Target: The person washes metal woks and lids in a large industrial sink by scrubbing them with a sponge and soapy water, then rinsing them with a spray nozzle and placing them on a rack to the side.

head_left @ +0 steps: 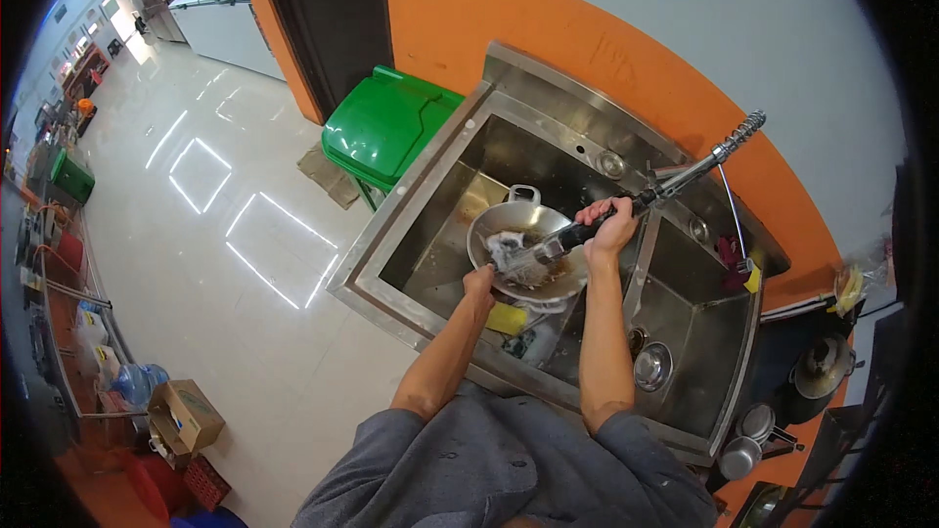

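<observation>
My right hand (614, 227) is closed around the black grip of a pull-down sprayer (565, 241), whose nozzle points down and left. Water from it spreads over a metal two-handled wok (559, 286) in the large sink basin (430, 259). Inside the wok are white foam and brownish liquid. My left hand (479, 282) is closed at the wok's left rim and seems to grip it; its fingertips are partly hidden. Just below the wok lies a yellow sponge (507, 319), beside a foamy, wet item that I cannot make out.
A second basin (690, 308) adjoins on the right, with a small metal bowl (653, 367) in it. A green lidded bin (386, 127) stands left of the sink. Pots (740, 458) are at the lower right. A cardboard box (186, 416) sits on the floor.
</observation>
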Available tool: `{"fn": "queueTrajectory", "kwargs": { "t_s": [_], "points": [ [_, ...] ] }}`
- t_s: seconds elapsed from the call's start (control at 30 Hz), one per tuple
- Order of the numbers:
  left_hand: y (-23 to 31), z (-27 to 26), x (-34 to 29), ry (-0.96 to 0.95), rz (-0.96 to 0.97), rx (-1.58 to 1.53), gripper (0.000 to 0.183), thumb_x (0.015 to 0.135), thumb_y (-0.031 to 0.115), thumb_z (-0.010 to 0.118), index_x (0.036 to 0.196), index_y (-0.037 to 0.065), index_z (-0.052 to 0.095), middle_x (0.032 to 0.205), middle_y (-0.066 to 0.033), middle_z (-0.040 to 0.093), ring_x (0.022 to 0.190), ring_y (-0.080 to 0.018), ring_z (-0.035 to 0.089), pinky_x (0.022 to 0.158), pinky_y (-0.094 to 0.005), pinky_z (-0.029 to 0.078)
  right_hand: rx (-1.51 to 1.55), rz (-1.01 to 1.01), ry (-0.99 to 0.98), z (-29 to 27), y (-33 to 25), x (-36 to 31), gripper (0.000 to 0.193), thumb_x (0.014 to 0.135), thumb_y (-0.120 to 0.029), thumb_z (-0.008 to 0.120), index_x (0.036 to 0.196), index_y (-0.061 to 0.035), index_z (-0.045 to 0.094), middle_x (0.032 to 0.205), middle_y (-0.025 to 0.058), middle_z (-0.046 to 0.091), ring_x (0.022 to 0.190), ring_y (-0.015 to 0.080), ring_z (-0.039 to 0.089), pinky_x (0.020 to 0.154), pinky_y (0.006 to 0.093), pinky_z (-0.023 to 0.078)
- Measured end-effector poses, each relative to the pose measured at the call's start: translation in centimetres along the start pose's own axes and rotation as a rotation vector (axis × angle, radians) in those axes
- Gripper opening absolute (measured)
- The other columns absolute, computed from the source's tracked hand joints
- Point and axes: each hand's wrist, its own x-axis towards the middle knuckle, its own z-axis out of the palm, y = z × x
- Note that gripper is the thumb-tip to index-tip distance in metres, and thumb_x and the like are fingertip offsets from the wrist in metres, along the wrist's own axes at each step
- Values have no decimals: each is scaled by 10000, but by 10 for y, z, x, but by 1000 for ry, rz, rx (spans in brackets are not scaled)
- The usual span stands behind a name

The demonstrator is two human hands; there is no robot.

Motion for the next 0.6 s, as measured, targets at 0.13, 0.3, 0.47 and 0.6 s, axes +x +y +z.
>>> {"fn": "queueTrajectory", "kwargs": {
  "t_s": [0.13,0.3,0.47,0.6],
  "points": [
    [-12,4,5,-112,123,-182,307,744,-4,550,985,-195,551,906,-194,610,754,-272,611,621,-401,509,108,51,8,-10,2,-14,229,767,-170,449,590,-47,373,519,110,394,433,220,370,461,381,389],
    [-5,10,-4,-191,78,-96,218,793,-14,560,988,-102,514,990,-192,566,792,-298,608,624,-411,525,154,-104,53,-26,2,6,234,768,-186,443,589,-54,371,520,113,397,445,219,370,478,389,396],
    [4,15,-22,-316,-75,-288,188,827,52,504,948,-92,514,928,-188,535,821,-349,594,674,-529,572,208,-232,30,-22,-1,15,250,769,-196,450,574,-59,372,508,97,376,449,210,361,498,380,390],
    [2,5,23,-249,-27,-248,247,832,124,487,987,-58,551,980,-186,560,832,-375,599,705,-567,533,116,53,-187,-19,7,-8,324,797,-286,464,563,-137,295,503,4,264,440,150,280,477,327,286]
  ]
}}
